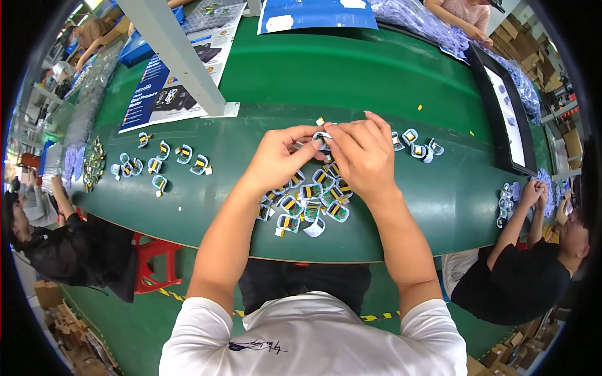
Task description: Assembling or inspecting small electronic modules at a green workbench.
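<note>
Over the middle of the table, my left hand (282, 156) and my right hand (365, 153) meet with fingers closed on one small electronic module (321, 139). It has a pale rounded shell and a green circuit board, and my fingers partly cover it. A yellow tab (320, 121) shows just beyond my fingertips. Beneath and nearer to me lies a pile of similar modules (310, 192), with pale shells, green boards and black-and-yellow parts. Part of the pile is hidden by my hands.
Similar modules lie in loose groups at left (155, 165) and right (419, 150) on the green table (414, 213). A grey metal post (182, 59) rises at far left beside a printed sheet (182, 81). A black-framed tray (501, 106) stands at right. Other people work around the table.
</note>
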The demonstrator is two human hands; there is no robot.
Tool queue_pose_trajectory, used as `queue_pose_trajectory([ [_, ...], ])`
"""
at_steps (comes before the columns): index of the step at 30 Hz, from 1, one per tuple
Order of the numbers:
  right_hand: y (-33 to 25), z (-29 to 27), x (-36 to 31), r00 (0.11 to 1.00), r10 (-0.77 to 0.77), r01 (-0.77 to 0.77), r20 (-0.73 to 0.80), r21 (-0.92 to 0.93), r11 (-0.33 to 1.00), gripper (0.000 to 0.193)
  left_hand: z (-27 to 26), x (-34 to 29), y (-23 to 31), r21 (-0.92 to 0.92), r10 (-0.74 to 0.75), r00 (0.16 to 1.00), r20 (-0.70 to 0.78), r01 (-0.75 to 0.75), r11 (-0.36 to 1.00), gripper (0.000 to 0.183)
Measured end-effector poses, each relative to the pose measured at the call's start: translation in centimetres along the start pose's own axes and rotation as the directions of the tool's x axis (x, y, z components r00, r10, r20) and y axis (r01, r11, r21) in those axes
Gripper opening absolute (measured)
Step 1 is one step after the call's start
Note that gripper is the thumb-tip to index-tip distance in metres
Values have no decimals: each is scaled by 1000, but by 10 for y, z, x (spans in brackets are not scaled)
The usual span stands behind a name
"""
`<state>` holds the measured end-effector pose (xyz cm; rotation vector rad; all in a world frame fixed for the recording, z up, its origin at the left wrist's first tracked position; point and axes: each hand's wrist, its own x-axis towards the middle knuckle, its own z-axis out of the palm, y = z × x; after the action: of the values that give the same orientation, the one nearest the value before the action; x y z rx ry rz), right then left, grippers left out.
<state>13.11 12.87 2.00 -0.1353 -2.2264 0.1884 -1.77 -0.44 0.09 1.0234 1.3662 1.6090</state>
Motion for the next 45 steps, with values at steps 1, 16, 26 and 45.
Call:
queue_pose_trajectory([
  [1,1,1,-1,1000,-2,2,2,-2,1000,20,3,-1,2,159,18,999,-27,-14,987,29],
  [16,-9,-1,4,988,-124,68,87,481,874,34,-1,-3,2,465,289,950,-122,-203,862,22],
  [26,9,3,-1,999,31,-45,42,387,921,53,-2,0,6,311,428,893,-136,-371,875,23],
  [45,15,6,-8,985,130,-161,118,313,936,39,3,-3,7,440,340,936,-87,-270,856,24],
])
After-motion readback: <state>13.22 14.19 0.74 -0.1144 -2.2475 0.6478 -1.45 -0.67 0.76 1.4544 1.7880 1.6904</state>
